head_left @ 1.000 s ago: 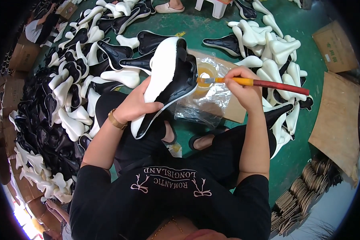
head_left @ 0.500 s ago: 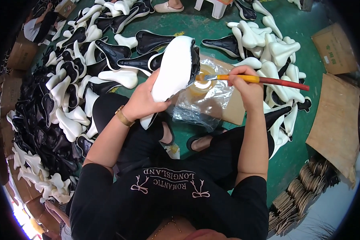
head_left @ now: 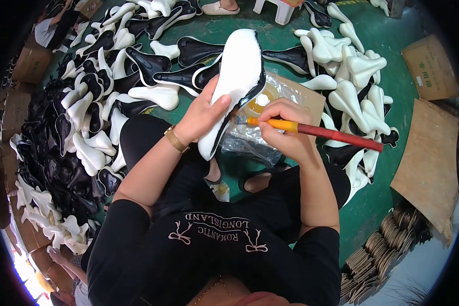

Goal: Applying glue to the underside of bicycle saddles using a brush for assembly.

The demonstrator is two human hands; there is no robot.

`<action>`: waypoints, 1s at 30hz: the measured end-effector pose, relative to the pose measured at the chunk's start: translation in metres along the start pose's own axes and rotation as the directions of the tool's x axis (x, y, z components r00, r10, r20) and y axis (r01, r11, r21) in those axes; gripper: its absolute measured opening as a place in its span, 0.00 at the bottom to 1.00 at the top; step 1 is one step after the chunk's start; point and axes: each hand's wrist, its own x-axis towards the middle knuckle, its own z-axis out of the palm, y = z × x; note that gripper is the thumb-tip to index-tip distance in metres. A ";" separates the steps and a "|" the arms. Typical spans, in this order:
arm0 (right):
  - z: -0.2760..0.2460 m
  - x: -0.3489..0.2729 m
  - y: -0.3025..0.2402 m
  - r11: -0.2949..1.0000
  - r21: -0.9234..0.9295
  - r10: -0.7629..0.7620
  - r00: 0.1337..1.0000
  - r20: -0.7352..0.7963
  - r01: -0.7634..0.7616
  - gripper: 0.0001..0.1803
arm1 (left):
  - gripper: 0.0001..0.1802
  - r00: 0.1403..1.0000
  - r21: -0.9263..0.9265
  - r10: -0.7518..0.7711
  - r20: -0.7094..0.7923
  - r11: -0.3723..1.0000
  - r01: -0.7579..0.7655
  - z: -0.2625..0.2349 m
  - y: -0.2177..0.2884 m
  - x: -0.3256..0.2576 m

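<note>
I see the left hand (head_left: 203,110) wrapped firmly around the white-faced, black-edged, padded saddle (head_left: 239,61), its thumb pressed on the white face while the other fingers are mostly hidden behind. The saddle stands tilted in that grip, the broad end reaching beyond the hand and the narrow end pointing back below it. To its right, my view has the right hand (head_left: 285,127) pinching the flat brush with a yellow and red handle (head_left: 311,130), bristles at the saddle's dark edge; I can't tell whether they touch. Just beyond the right hand, the round, yellowish container (head_left: 260,97) sits amid the clear, crinkled plastic sheet (head_left: 245,145) on the brown cardboard (head_left: 311,99). Left of the left hand, I see loose white and black saddles (head_left: 86,153) heaped together.
</note>
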 end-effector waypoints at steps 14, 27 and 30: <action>-0.002 -0.004 -0.008 0.990 -0.056 -0.129 0.990 -0.050 0.126 0.07 | 0.33 0.997 -0.077 -0.029 -0.067 0.997 0.024 0.007 0.003 0.026; -0.038 -0.005 0.039 0.974 -0.159 0.098 0.930 -0.354 -0.163 0.04 | 0.38 0.938 0.125 0.295 -0.181 0.953 -0.276 -0.015 0.019 0.014; -0.036 -0.006 0.060 0.914 -0.148 0.317 0.892 -0.322 -0.379 0.06 | 0.26 0.998 0.946 -0.013 0.059 0.319 -0.052 -0.024 0.072 0.001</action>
